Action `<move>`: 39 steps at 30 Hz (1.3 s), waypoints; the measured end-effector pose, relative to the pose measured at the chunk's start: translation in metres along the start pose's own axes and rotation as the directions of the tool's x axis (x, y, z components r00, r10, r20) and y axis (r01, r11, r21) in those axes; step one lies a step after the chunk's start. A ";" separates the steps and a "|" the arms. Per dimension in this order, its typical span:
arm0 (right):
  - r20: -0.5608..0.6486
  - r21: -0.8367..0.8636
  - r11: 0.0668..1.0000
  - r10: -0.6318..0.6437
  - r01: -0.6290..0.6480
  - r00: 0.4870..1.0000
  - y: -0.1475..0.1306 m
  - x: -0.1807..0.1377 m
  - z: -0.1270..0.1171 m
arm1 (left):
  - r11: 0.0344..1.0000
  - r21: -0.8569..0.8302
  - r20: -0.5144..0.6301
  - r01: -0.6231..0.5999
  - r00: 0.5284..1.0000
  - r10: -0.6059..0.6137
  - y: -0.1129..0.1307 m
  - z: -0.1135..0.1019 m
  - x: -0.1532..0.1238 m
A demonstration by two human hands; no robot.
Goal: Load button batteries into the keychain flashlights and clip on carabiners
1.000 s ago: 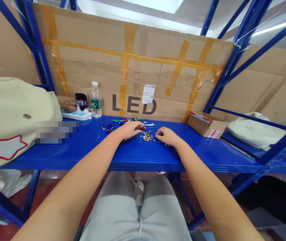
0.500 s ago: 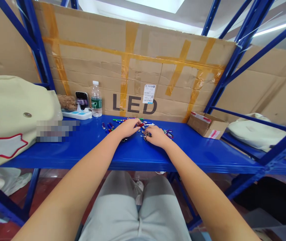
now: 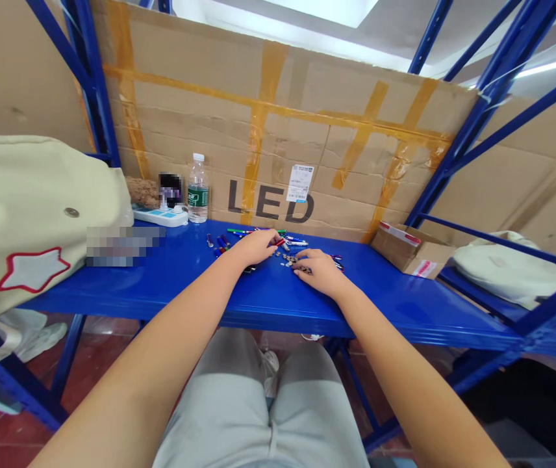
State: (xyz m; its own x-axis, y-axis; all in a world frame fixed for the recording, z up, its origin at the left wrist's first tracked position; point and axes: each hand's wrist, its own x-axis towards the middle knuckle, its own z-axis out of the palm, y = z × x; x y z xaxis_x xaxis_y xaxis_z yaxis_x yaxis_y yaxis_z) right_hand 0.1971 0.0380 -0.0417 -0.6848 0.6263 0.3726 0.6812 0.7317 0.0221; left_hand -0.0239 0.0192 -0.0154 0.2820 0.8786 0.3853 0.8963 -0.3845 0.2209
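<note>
My left hand (image 3: 261, 244) is closed at the fingertips on a short red pen-like piece (image 3: 280, 242), most of it hidden by the fingers. Just right of it lies a small heap of brownish and silvery round pieces (image 3: 288, 260), too small to name surely. My right hand (image 3: 323, 269) rests over the right part of this heap, palm down, fingers apart. Several pens (image 3: 297, 242) in blue, white, red and green lie scattered behind both hands. More pens (image 3: 222, 246) lie left of my left hand, on the blue tabletop (image 3: 278, 302).
A water bottle (image 3: 198, 190), a white power strip (image 3: 164, 215) and a phone (image 3: 170, 188) stand at the back left. A cream bag (image 3: 39, 201) fills the left side. An opened cardboard box (image 3: 409, 250) sits at the right; a cardboard wall (image 3: 185, 117) closes the back.
My right hand has spread its fingers and shifted slightly right, uncovering more small round pieces. My left hand still holds the red piece. The view has swung a little left.
</note>
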 end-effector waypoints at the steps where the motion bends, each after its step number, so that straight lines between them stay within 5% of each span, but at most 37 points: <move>1: 0.002 -0.013 1.000 0.026 -0.026 1.000 0.002 0.000 0.000 | 1.000 0.021 0.009 0.013 1.000 -0.013 -0.001 0.000 0.000; 17: 0.085 -0.169 0.981 0.114 -0.098 0.990 -0.025 -0.002 -0.005 | 0.997 0.056 0.010 0.060 0.998 -0.060 -0.003 0.000 0.000; 39: 0.107 0.014 1.000 -0.019 0.017 0.994 -0.034 -0.012 -0.006 | 0.998 -0.008 -0.011 0.064 0.998 -0.064 -0.001 -0.005 -0.003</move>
State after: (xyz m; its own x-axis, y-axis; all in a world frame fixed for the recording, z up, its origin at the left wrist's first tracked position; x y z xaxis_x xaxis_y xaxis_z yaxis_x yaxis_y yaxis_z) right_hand 0.1836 0.0038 -0.0411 -0.7211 0.6378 0.2704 0.6658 0.7460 0.0157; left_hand -0.0277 0.0159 -0.0125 0.2206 0.8981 0.3805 0.9098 -0.3301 0.2517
